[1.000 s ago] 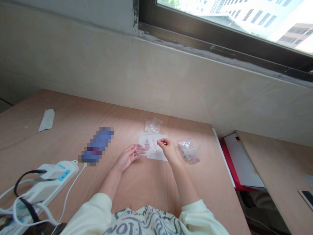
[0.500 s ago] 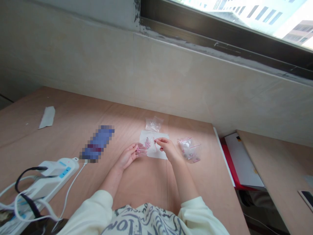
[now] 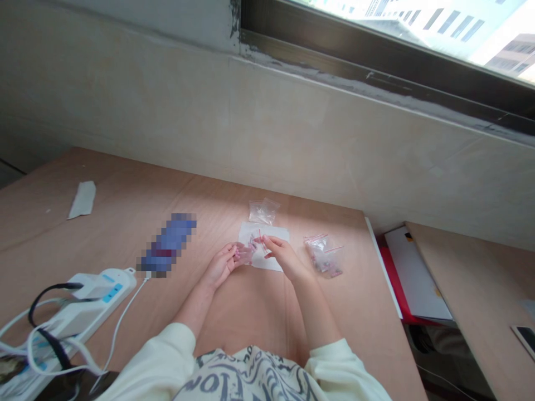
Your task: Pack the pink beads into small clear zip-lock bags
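Observation:
My left hand (image 3: 223, 263) pinches a small clear plastic zip bag (image 3: 245, 255) with pinkish bits showing at its near end. Thumb and fingers of my right hand (image 3: 279, 250) are closed on a thin red-lined edge, which looks like the mouth of the same bag; whether it is one piece cannot be made out. Under both hands lies a white sheet of paper (image 3: 276, 264). Small pink and dark pieces (image 3: 252, 241) show between the hands, on the paper or seen through the plastic.
Behind the paper lies another clear bag (image 3: 263, 211). To its right is a red-striped zip bag (image 3: 324, 256) with small pieces. On the left are a pixelated phone (image 3: 169, 242), a power strip (image 3: 100, 295) with cables and a white scrap (image 3: 82, 199). A wall stands behind.
My right hand has shifted slightly left, bringing the red-lined edge nearer my left hand. The left hand has barely moved.

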Demonstrator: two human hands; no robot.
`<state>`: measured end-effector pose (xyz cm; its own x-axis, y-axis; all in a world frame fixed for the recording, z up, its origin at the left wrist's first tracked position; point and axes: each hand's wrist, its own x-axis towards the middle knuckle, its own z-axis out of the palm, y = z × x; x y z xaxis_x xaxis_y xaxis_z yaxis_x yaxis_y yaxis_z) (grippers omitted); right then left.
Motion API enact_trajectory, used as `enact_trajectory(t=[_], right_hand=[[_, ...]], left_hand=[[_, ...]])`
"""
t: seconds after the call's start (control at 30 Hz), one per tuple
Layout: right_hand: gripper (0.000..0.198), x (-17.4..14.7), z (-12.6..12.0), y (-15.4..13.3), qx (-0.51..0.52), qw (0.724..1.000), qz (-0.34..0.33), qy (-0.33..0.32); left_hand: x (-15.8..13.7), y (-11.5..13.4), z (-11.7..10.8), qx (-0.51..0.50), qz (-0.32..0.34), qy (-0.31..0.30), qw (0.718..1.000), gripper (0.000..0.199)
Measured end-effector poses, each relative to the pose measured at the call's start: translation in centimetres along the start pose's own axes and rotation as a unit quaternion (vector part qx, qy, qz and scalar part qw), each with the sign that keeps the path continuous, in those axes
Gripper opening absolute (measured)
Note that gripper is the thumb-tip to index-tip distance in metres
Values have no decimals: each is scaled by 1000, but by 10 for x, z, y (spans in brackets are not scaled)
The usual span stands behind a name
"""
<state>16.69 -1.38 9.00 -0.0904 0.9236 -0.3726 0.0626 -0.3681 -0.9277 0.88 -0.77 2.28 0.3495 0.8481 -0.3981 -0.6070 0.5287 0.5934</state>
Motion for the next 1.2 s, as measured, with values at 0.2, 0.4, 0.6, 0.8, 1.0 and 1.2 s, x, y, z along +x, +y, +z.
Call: enact_trajectory(t=[0.2, 0.4, 0.6, 0.8, 1.0, 1.2], right_hand=[[27, -2, 5, -3, -103, 991, -77, 41], [17, 4, 14, 27, -148, 952, -115, 244], [7, 6, 33, 63, -223, 948, -99, 205], [11, 2, 37, 70, -301, 927, -89, 207], [7, 4, 47, 75, -367, 908, -103, 173], [8, 3, 42, 73, -319, 922, -116, 188]], left_hand=[[-2, 0, 1, 2, 1, -10, 1000, 15], [-3, 7, 1, 2, 18, 17, 1000, 17], [-3, 13, -8, -7, 38, 34, 999, 17], [0, 12, -17, -22, 74, 41, 996, 18], [1, 11, -15, -45, 85, 22, 995, 16], [1, 11, -13, -36, 80, 15, 996, 15]])
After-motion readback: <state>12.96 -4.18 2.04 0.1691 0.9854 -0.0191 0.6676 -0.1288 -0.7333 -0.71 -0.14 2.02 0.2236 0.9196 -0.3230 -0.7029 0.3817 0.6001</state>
